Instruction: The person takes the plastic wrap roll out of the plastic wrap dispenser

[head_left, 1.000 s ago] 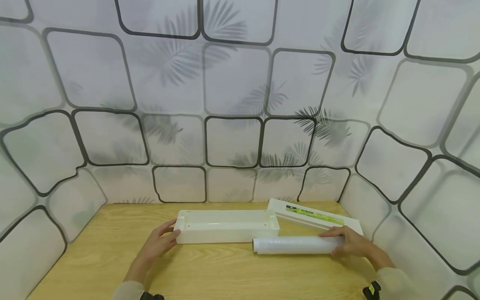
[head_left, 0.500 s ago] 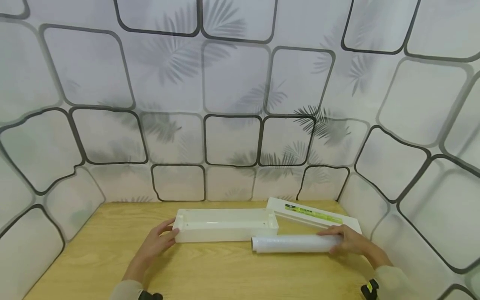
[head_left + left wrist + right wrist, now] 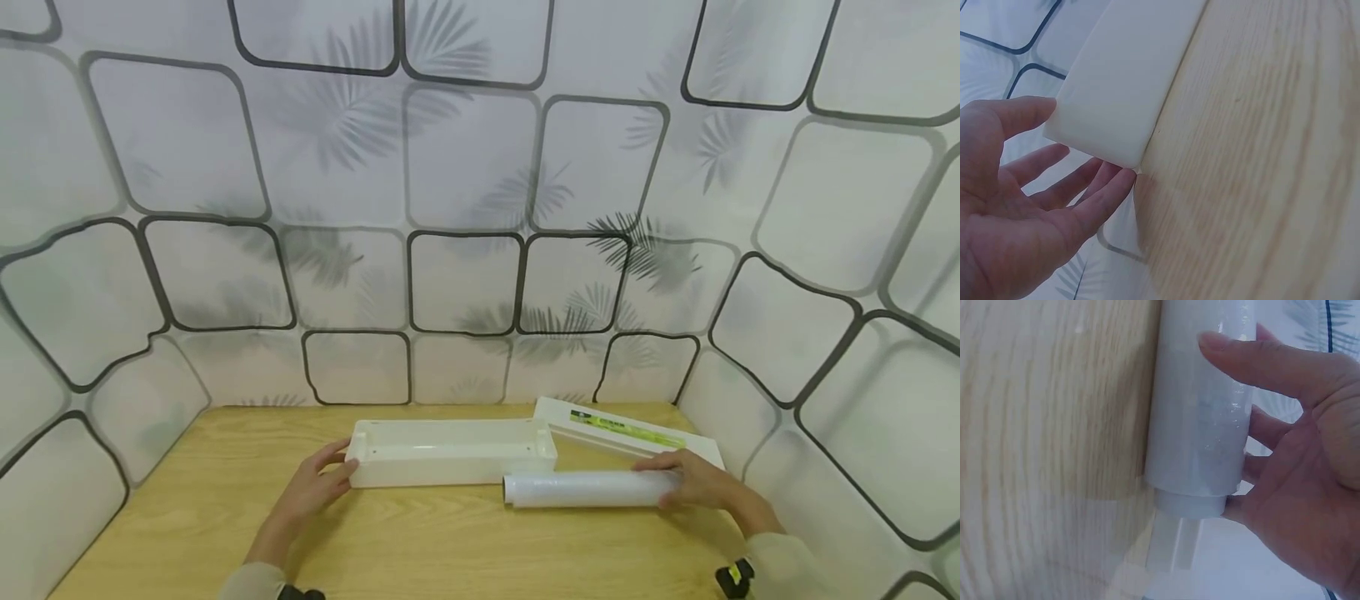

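A long white plastic box (image 3: 452,475) stands uncovered on the wooden table. My left hand (image 3: 315,482) grips its left end, the thumb at the front corner. In the left wrist view, fingers (image 3: 1094,206) lie against the end wall of the white box (image 3: 1122,81). In front of the box's right end lies a roll of plastic wrap (image 3: 577,490), its dark hollow core facing left. My right hand (image 3: 701,483) holds the roll's right end. The right wrist view has the thumb across the wrap roll (image 3: 1200,425), with the other fingers partly hidden behind it.
A long white lid-like piece (image 3: 637,432) with a green label lies slanted behind the roll, at the table's back right. The wooden table (image 3: 450,550) meets patterned wall coverings (image 3: 465,283) at the back and sides.
Both hands, the box and the roll stay in place. Only a slight shift of the head view is visible, and the right wrist turns a little.
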A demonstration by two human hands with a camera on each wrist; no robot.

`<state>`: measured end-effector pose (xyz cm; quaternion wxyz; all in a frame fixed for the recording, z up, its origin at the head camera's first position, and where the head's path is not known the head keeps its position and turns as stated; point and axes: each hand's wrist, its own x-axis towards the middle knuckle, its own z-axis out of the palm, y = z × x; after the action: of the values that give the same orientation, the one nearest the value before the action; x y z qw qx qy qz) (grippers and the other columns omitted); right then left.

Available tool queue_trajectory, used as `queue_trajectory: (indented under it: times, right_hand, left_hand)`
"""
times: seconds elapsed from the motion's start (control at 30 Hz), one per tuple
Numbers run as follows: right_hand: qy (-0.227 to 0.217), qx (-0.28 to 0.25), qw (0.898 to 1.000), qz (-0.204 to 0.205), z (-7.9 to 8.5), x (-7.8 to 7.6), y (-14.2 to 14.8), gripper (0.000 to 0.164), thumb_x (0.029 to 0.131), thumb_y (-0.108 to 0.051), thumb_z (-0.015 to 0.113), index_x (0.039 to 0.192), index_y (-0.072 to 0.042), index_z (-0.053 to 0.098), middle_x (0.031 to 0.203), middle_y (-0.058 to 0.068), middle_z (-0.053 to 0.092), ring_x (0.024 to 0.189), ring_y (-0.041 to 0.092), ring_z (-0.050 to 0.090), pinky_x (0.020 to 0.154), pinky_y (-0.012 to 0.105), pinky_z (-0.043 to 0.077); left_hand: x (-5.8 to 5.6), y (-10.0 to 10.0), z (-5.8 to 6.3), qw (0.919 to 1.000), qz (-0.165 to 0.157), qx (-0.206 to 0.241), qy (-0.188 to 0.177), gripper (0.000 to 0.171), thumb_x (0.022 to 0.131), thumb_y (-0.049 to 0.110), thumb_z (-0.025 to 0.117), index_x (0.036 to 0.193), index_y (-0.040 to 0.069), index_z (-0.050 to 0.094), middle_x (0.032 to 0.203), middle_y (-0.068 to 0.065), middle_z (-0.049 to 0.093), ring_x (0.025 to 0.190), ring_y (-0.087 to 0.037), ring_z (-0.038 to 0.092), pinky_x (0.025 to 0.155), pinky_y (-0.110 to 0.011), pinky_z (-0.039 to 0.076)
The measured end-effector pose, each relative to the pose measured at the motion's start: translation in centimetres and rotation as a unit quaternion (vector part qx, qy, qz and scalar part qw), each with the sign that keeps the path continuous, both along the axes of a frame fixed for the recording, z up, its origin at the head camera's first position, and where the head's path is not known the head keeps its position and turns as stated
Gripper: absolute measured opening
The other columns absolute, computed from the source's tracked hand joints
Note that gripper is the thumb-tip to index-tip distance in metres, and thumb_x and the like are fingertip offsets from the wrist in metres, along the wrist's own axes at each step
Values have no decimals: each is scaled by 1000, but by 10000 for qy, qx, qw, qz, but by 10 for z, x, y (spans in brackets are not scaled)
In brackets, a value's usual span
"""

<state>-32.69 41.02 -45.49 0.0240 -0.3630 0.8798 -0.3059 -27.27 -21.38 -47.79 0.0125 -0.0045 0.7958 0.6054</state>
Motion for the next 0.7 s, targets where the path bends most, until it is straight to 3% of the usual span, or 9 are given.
queue_trajectory:
  times: [0.17,0.33,0.5,0.6,0.7]
  right_hand:
    - [591,350,9975,-183,1,6,-8,47,79,-28,88,121,-13,75,121,10,75,114,-2,60,89,22,54]
    - [1209,1062,9850,-626,12,18,-44,59,82,-49,83,126,-11,72,123,16,71,111,34,65,84,49,57]
    - [1502,1859,9588,-1538,25,23,-102,54,83,-36,84,131,-15,70,127,15,68,113,44,60,81,66,53]
    - [1872,2022,9435,-1843,28,22,-135,46,88,-30,81,131,-17,70,127,14,68,113,43,62,81,67,53]
    - [2186,1875,9378,-1940,28,21,-163,40,90,-26,80,128,-16,72,123,14,70,107,41,64,77,62,56]
  left_hand:
    - [0,2,0,10000,-56,-19,27,59,106,19,60,154,-7,37,143,-35,48,119,-34,64,97,-37,62]
    - [0,0,1,9999,-103,-120,68,59,106,18,58,155,-7,36,144,-36,47,119,-35,64,96,-35,62]
    - [-1,-4,4,9997,-137,-196,98,59,106,19,58,155,-6,36,145,-36,46,121,-38,64,96,-37,62]
    - [0,-5,6,9996,-136,-220,100,60,106,20,58,155,-7,36,146,-37,45,122,-39,63,97,-38,62]
    - [-2,-6,5,9995,-137,-272,95,59,107,19,57,155,-8,34,147,-37,45,123,-40,63,98,-40,61]
